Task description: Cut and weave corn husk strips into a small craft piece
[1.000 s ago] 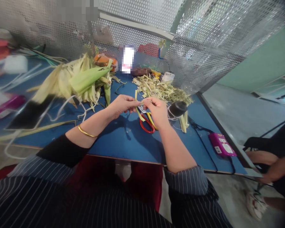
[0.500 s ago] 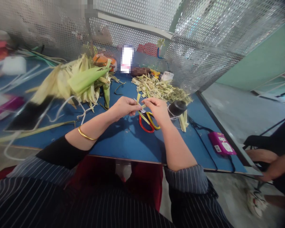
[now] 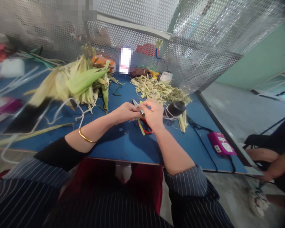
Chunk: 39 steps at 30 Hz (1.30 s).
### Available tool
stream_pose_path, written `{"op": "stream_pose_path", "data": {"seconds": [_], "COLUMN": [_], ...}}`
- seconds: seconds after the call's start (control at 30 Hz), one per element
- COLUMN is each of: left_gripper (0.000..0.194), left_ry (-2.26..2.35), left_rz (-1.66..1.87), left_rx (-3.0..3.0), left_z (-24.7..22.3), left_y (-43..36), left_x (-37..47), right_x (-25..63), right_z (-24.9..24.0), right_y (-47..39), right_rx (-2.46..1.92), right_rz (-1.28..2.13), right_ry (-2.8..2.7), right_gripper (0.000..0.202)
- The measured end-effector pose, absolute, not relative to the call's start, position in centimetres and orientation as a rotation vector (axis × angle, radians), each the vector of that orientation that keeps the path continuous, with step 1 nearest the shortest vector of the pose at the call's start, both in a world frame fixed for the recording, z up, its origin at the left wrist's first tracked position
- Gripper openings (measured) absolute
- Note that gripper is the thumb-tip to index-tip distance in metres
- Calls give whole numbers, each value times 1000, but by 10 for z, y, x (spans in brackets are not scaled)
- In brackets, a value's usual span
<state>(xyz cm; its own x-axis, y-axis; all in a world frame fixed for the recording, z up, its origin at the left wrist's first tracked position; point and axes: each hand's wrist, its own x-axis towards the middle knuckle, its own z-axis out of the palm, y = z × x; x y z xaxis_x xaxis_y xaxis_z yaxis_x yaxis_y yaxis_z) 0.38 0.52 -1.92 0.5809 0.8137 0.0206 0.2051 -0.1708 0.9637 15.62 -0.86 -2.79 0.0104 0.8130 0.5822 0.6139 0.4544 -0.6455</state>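
Note:
My left hand (image 3: 128,112) is closed in a pinch on a narrow yellow-green corn husk strip (image 3: 141,127). Close against it, my right hand (image 3: 153,112) pinches the same strip, whose tail hangs below the fingers. Under the hands is a pair of scissors (image 3: 147,128); its blade tips point away from me and a red handle loop shows, the rest being covered by my hands. Just right of my right hand lies a black cone of thread (image 3: 177,108) with white thread around it. Fingers hide the middle of the strip.
A heap of corn husks (image 3: 85,80) lies at left, near a dark phone-like slab (image 3: 26,117) and white cable. Shredded husk (image 3: 156,88) is piled behind my hands. A purple packet (image 3: 220,143) sits at the right table edge. A seated person's legs (image 3: 266,158) are beyond it.
My hands have come closer together, the right one turning and shifting slightly left and now covering the yellow scissor handle. More of the blades shows. The strip's tail has swung to hang more steeply.

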Motion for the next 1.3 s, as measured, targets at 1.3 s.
{"op": "stream_pose_path", "data": {"seconds": [1.3], "left_gripper": [26], "left_ry": [859], "left_rz": [1166], "left_rx": [676], "left_z": [-21], "left_y": [7], "left_x": [3], "right_x": [135], "right_z": [-34], "right_y": [-21], "right_rx": [-1303], "right_rz": [808], "right_ry": [-1725], "right_gripper": [29]}}
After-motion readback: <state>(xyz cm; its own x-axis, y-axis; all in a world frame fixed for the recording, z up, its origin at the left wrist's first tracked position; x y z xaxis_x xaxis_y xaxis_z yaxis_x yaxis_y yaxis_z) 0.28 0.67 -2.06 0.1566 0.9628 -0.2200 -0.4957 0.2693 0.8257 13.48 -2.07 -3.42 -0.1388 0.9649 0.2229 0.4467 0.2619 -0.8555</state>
